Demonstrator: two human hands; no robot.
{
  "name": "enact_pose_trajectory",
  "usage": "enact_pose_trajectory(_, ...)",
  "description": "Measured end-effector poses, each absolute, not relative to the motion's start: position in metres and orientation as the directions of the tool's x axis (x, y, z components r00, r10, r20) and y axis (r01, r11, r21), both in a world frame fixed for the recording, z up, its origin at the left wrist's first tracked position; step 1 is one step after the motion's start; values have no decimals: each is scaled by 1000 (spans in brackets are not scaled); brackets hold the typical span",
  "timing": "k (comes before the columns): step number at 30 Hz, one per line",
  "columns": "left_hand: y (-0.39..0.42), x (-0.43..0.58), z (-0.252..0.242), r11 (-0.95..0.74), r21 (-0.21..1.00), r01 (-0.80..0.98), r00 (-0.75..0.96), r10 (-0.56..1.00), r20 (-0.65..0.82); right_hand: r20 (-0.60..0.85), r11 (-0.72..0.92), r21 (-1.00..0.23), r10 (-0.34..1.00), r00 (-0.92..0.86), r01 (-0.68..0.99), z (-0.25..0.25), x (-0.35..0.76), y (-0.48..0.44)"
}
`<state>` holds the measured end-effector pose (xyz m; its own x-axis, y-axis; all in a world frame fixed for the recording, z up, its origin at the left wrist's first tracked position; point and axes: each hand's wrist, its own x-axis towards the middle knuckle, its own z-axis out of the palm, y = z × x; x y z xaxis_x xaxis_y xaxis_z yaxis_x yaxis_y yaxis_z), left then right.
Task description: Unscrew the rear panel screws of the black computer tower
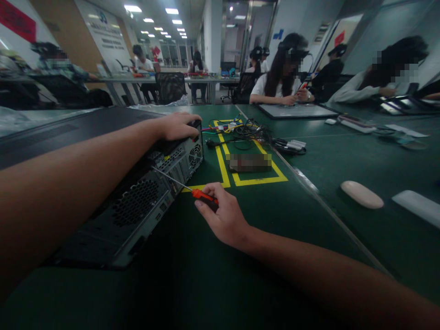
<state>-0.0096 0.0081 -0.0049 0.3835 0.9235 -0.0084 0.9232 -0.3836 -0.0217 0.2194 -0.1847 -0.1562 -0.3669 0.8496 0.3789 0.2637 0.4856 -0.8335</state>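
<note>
A black desktop computer case [137, 206] lies at the left, its rear panel with vents and slots facing me. My left hand [180, 126] rests across the top at its far end, fingers stretched apart over the edge. In my right hand [223, 213] is a screwdriver [205, 198] with an orange and black handle, held between thumb and fingers. Its thin shaft points left, and the tip meets the rear panel near the expansion slots. Whether the tip sits in a screw is too small to tell.
Yellow tape [225, 172] marks boxes on the green table [292, 220]. Tangled cables [254, 130] and a blurred dark block [249, 163] lie there. At the right are a pale oval case [362, 194] and a white object [417, 206]. Other people work across the table.
</note>
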Motion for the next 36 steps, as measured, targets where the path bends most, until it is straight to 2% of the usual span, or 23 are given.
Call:
enact_pose_trajectory(9, 8, -9, -5, -379, 14, 925, 379, 925, -11, 374, 477, -841, 854, -362, 256, -156, 219, -185)
enact_pose_trajectory(36, 4, -7, -2, -382, -3, 924, 382, 924, -27, 411, 511, -826, 835, -364, 238, -160, 219, -186)
